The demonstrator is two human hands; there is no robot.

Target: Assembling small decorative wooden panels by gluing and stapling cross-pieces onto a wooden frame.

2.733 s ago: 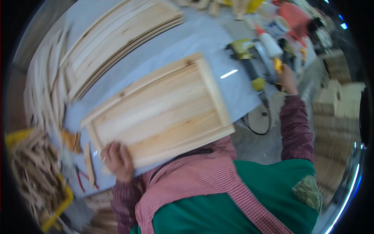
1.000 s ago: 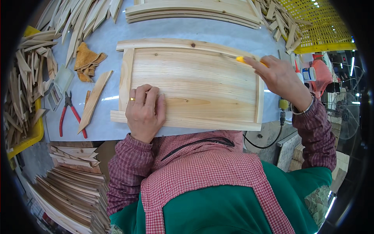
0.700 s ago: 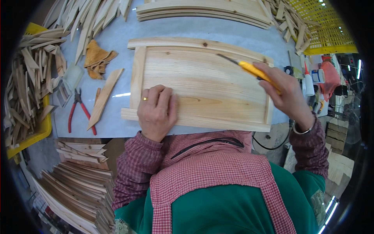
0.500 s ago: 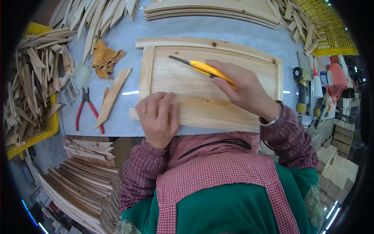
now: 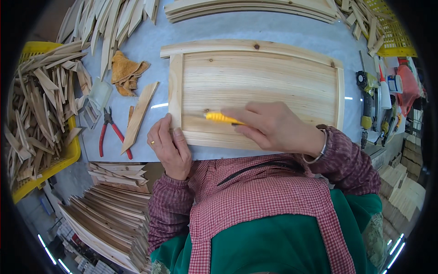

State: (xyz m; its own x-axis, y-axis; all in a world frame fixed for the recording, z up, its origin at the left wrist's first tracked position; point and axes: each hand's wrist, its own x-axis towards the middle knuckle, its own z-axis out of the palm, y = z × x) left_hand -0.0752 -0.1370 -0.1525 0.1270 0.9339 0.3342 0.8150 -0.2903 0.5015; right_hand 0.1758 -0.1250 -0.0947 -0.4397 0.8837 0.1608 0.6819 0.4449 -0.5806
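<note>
A framed wooden panel (image 5: 260,82) with pale grain and a few knots lies flat on the table in front of me. My left hand (image 5: 169,148) grips its near left corner, thumb and fingers closed on the edge. In my right hand (image 5: 278,128) is a yellow utility knife (image 5: 223,118), held low over the near part of the panel. Its blade points left toward the frame's left strip and is smeared by motion; I cannot tell whether it touches the wood.
Left of the panel lie a loose wood strip (image 5: 140,116), red-handled pliers (image 5: 109,130) and an orange-brown cloth (image 5: 127,73). A yellow crate (image 5: 73,150) heaped with offcuts stands farther left. Stacked frame pieces (image 5: 251,10) lie at the back. Tools, including a power drill (image 5: 366,82), sit at right.
The knife has come down and nearer to me, from the panel's upper part to its near edge. My left hand has shifted left onto the corner. The near rail now lies against the panel.
</note>
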